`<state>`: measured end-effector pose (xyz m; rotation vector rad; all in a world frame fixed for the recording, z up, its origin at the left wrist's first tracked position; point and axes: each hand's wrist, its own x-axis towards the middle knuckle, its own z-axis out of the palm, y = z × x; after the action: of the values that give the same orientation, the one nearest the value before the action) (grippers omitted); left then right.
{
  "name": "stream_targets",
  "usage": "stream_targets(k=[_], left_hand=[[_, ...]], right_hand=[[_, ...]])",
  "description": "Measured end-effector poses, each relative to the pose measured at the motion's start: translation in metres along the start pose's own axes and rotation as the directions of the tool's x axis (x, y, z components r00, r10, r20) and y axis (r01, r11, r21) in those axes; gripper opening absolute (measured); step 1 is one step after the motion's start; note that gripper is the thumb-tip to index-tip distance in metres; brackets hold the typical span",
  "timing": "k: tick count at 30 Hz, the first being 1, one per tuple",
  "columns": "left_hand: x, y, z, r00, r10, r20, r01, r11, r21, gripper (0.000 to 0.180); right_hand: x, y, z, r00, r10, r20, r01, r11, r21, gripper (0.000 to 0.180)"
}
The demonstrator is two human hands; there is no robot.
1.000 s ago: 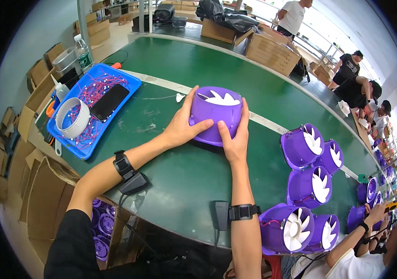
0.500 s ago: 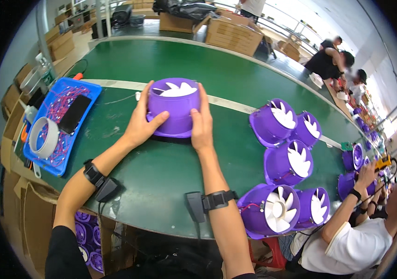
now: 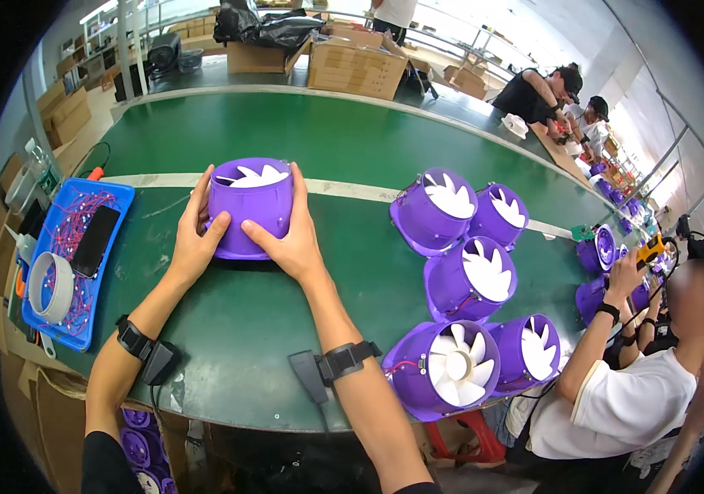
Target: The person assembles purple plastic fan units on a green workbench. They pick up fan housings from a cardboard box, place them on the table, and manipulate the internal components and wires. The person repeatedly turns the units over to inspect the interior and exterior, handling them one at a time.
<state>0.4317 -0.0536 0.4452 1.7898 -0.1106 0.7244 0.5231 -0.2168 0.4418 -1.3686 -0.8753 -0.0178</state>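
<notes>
A purple round fan housing point(image 3: 251, 206) with white blades stands on the green table point(image 3: 236, 329). My left hand point(image 3: 195, 235) grips its left side and my right hand point(image 3: 286, 235) grips its right side, thumbs up along the wall. Both wrists carry black straps with small black boxes.
A blue tray point(image 3: 113, 247) at the left holds a roll of tape, red wires and a black phone. Several purple fans point(image 3: 467, 280) lie clustered at the right. A seated person in a white shirt point(image 3: 615, 403) works at the right edge. Cardboard boxes point(image 3: 356, 62) stand beyond the table.
The view has shifted, so the fan and my hands sit further left in the picture. My hands keep the same hold on the fan.
</notes>
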Motion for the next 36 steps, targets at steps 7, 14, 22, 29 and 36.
stream_targets(k=[7, 14, 22, 29, 36], left_hand=[[0.002, 0.003, 0.001, 0.998, 0.026, -0.062, -0.022, 0.997, 0.069, 0.057], [0.002, -0.007, -0.006, 0.993, -0.043, -0.107, 0.051, 0.996, 0.068, 0.052], [0.005, -0.004, -0.007, 0.998, -0.036, -0.058, 0.041, 0.996, 0.08, 0.059], [0.018, 0.017, -0.016, 0.961, 0.243, -0.13, -0.175, 0.902, 0.394, 0.032], [0.011, 0.149, -0.029, 0.719, 0.662, 0.212, -0.677, 0.736, -0.006, 0.025]], right_hand=[[0.002, 0.001, 0.001, 1.0, 0.003, -0.029, -0.002, 0.999, 0.041, 0.105], [0.001, -0.001, -0.001, 0.999, 0.005, -0.048, 0.001, 0.99, 0.138, 0.102], [0.002, 0.009, 0.002, 0.998, 0.043, -0.047, -0.023, 0.931, 0.365, 0.096], [0.0, 0.012, 0.001, 0.999, 0.039, -0.031, -0.029, 0.957, 0.29, 0.1], [-0.001, 0.009, -0.005, 0.996, 0.082, -0.016, -0.074, 0.953, 0.294, 0.103]])
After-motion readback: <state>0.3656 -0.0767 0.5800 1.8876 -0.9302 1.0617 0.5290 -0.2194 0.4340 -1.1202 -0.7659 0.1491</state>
